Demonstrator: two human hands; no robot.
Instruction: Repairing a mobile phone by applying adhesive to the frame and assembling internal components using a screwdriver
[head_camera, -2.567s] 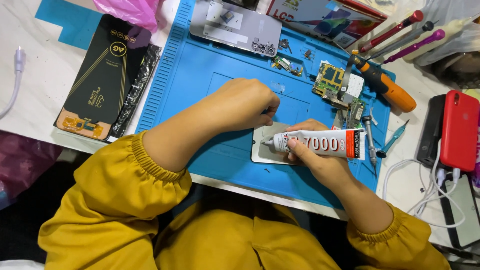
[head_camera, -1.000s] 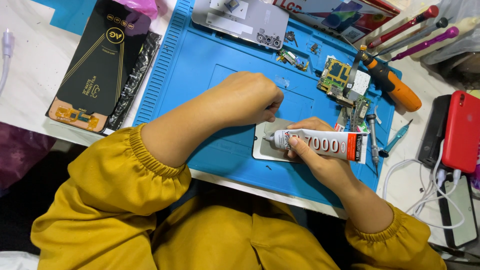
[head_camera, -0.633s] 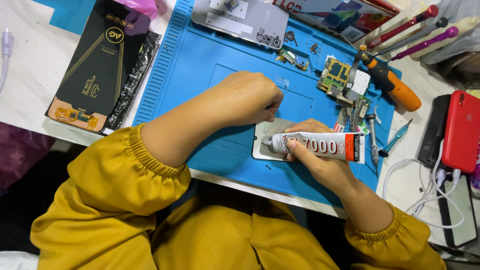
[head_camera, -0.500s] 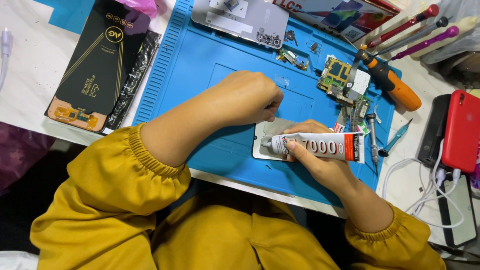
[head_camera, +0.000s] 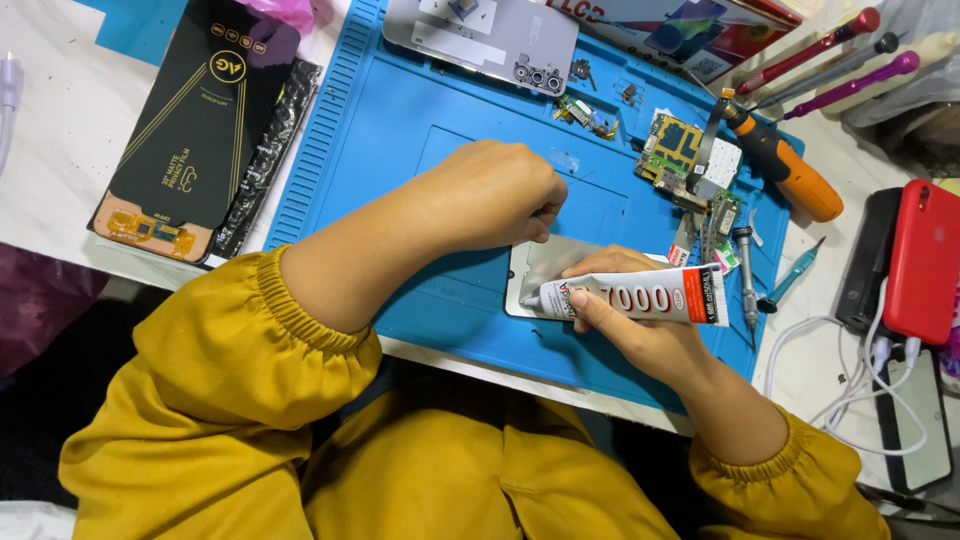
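My right hand (head_camera: 630, 320) grips a white glue tube (head_camera: 640, 298) with a red end, its nozzle pointing left at the near-left edge of a grey phone screen panel (head_camera: 545, 265) lying flat on the blue work mat (head_camera: 400, 120). My left hand (head_camera: 495, 195) is curled just above the panel's far-left corner, fingertips pressing at its edge; what it pinches is hidden. Both arms wear mustard-yellow sleeves.
A silver phone back (head_camera: 480, 40) lies at the mat's far edge. Circuit boards (head_camera: 685, 150), small parts, an orange-handled screwdriver (head_camera: 780, 165) and a thin screwdriver (head_camera: 745, 275) sit on the right. A red phone (head_camera: 925, 260) with white cables lies far right. A black film package (head_camera: 190, 130) lies left.
The glue tube has slid a little to the left along the panel's near edge. My left hand stays at the panel's corner.
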